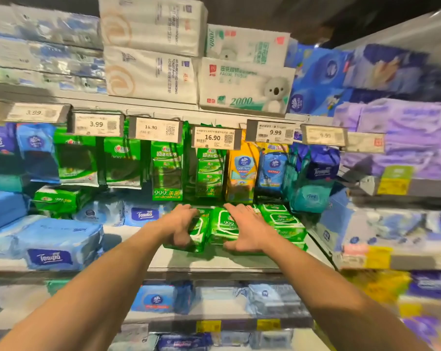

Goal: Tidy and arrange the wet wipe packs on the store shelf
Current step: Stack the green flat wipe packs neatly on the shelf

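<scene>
Both arms reach forward onto the pale grey middle shelf board (214, 262). Green-and-white soft plastic wet wipe packs (225, 225) sit in a cluster right of the shelf's centre, set back from its front edge. They lie flat in short stacks, labels up.

Left hand (180, 224): fingers curl over the top of the leftmost green wet wipe pack (197, 233), thumb down its front side, so it grips that pack. The pack looks tilted, its left edge lifted off the board; blur makes the exact angle unclear.

Right hand (247, 228): fingers straight and spread, palm pressing flat on the middle stack, thumb down at the stack's front edge. It grasps nothing.

A further stack of green wipe packs (282, 221) sits just right of the right hand, touching the middle stack.

Behind the cluster, at the shelf's back, tall green multi-pack wipe bags (167, 173) hang upright. Beside them to the right are an orange-yellow wipe bag (241, 171) and a blue wipe pack (272, 171).

Left part of the same shelf: large light-blue plastic-wrapped tissue bundles (54, 245) near the front edge.

White price tags (215, 138) line the rail above, the central ones reading 16.90. On the top shelf: white paper bundles (151, 74) and a white-green tissue box with a koala print (244, 88).
</scene>
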